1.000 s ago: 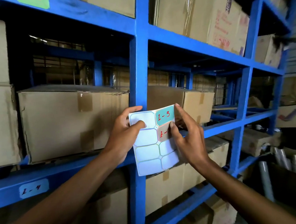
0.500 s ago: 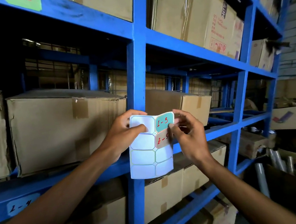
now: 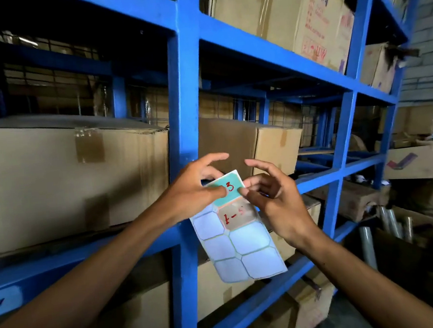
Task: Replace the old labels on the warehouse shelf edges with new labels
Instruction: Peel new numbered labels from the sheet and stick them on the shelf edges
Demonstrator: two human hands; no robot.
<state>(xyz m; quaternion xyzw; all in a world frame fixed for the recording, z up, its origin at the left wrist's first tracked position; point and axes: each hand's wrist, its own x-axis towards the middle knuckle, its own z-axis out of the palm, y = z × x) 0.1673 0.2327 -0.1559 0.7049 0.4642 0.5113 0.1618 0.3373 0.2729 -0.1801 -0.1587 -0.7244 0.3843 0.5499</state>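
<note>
Up close to the blue shelf rack (image 3: 184, 92), the head view shows two hands holding a label sheet (image 3: 240, 243) in front of the upright post. The left hand (image 3: 194, 189) pinches the top of the sheet, with its thumb pressed on the teal label (image 3: 229, 189) that has a red 3 on it. The right hand (image 3: 274, 198) pinches the right edge of that same teal label with its thumb and one finger, while its other fingers spread out loosely. Under the teal one sits a tan label (image 3: 237, 216) with red writing, and the rest of the sheet looks like white blanks. The sheet is thin paper, light and bendy, and its lower part hangs and curls a bit. I think the sticker will peel best from a corner, slowly, so it does not rip or fold and stick to itself. Low on the left, an old white label (image 3: 1, 301) sits on the shelf edge (image 3: 87, 258). Brown cardboard boxes (image 3: 71, 177) fill the shelves behind. No new label looks stuck on yet.
</note>
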